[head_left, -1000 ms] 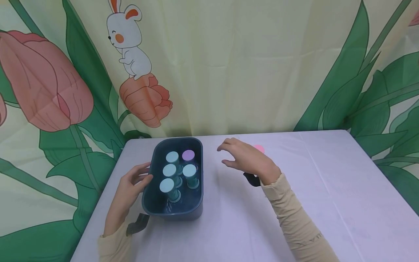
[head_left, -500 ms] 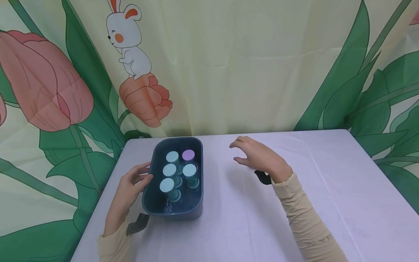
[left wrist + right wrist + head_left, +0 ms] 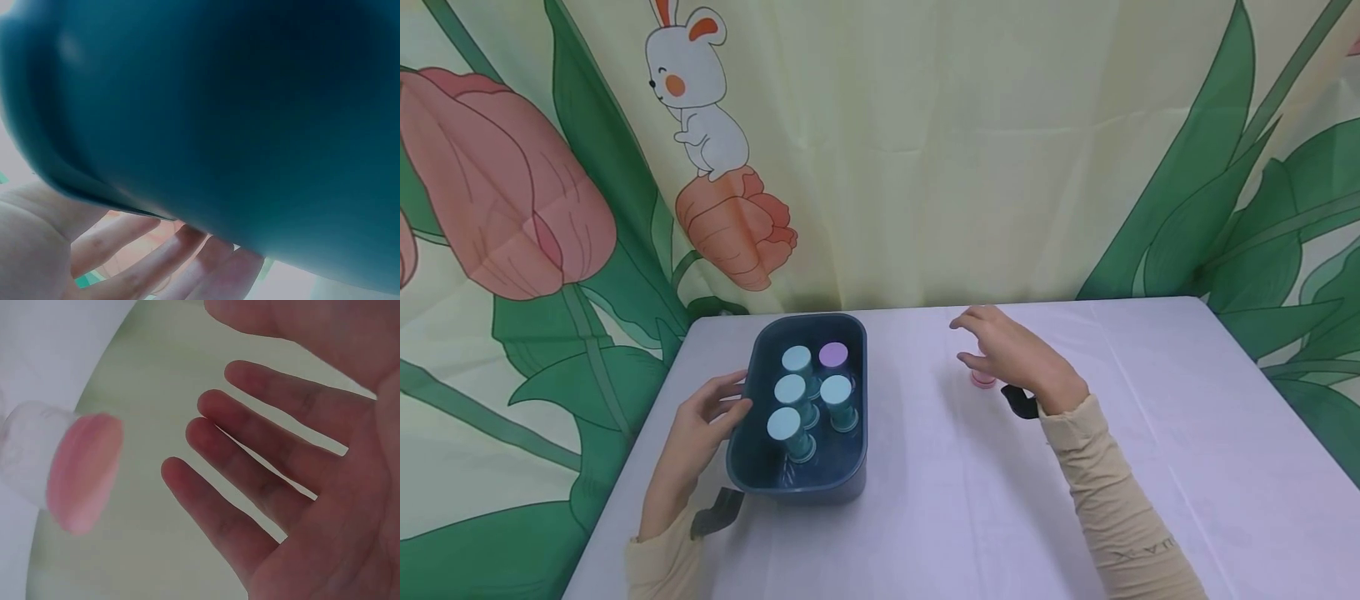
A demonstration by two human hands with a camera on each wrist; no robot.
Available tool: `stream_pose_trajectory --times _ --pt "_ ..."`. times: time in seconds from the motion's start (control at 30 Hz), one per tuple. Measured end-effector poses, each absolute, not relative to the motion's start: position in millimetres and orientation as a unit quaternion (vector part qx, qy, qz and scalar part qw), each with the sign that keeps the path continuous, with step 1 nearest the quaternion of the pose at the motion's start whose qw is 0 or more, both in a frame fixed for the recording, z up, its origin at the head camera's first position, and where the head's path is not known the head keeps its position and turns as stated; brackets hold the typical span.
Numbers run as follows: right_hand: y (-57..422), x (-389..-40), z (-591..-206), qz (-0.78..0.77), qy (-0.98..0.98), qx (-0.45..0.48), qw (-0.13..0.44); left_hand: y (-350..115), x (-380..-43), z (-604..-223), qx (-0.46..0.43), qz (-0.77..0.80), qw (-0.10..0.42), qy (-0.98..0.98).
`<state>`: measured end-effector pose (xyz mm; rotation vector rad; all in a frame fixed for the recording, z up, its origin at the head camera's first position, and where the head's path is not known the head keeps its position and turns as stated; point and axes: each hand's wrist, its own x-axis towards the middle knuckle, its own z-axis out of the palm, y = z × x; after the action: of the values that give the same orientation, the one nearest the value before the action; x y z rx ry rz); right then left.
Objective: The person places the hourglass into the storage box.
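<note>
My left hand (image 3: 696,429) rests against the left side of a dark blue plastic bin (image 3: 842,492), its fingers touching the outer wall. In the left wrist view the bin's wall (image 3: 187,112) fills most of the picture above the extended fingers. Inside the bin stand several small containers with light blue tops (image 3: 785,423) and one with a purple top (image 3: 832,356). My right hand (image 3: 1018,354) hovers over the table, fingers spread, holding nothing. Partly hidden beneath it is a pink piece (image 3: 983,379); the right wrist view shows a clear container with a pink top (image 3: 87,475) beyond the fingertips.
A white cloth covers the table (image 3: 925,517). Behind it hangs a curtain (image 3: 962,167) printed with tulips, leaves and a rabbit on a carrot. A black strap device (image 3: 718,512) sits on the left wrist, another (image 3: 1021,402) on the right.
My right hand has moved rightward, away from the bin, and slightly toward the table's back edge. Part of the pink-topped container now shows under that hand. My left hand and the bin have stayed put.
</note>
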<state>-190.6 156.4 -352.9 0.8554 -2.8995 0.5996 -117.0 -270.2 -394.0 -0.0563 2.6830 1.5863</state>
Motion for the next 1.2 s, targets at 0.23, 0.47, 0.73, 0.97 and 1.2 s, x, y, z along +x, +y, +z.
stream_pose_trajectory --times 0.23,0.47,0.73,0.97,1.2 --pt "162.1 -195.7 -361.4 0.173 -0.951 0.253 0.031 -270.6 -117.7 -395.0 -0.014 0.506 0.009 0.862" --pt "167.9 -200.0 -369.1 0.172 -0.957 0.233 0.029 -271.3 -118.0 -395.9 -0.008 0.506 0.005 0.863" --pt "172.3 -202.0 -377.9 0.172 -0.961 0.218 0.003 -271.6 -117.7 -396.6 -0.011 0.509 0.008 0.860" --pt "173.4 -203.3 -381.4 0.175 -0.957 0.229 0.034 -271.4 -117.7 -396.4 -0.010 0.510 0.007 0.860" --pt "173.8 -203.4 -380.4 0.185 -0.954 0.230 0.048 -271.8 -117.8 -396.6 -0.013 0.510 0.008 0.860"
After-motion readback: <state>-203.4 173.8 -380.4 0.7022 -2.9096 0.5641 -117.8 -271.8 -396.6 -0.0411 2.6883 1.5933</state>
